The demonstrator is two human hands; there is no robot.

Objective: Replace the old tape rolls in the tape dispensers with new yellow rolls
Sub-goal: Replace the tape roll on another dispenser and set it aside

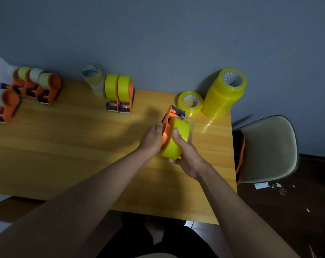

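Above the wooden table [64, 146] I hold an orange tape dispenser [167, 131] with a bright yellow roll [178, 138] mounted on it. My left hand [151, 140] grips the dispenser's orange side. My right hand [184, 155] wraps the yellow roll from below, thumb on its top. A short clear strip of tape sticks out near the blue cutter end [178, 112]. Two dispensers with yellow rolls [119, 94] stand at the back middle. Several dispensers with pale old rolls [35, 86] stand at the back left.
A stack of new yellow rolls [225, 94] and a single yellow roll [190, 103] sit at the back right corner. A stack of pale used rolls [93, 79] stands by the wall. A beige chair [267, 148] is right of the table.
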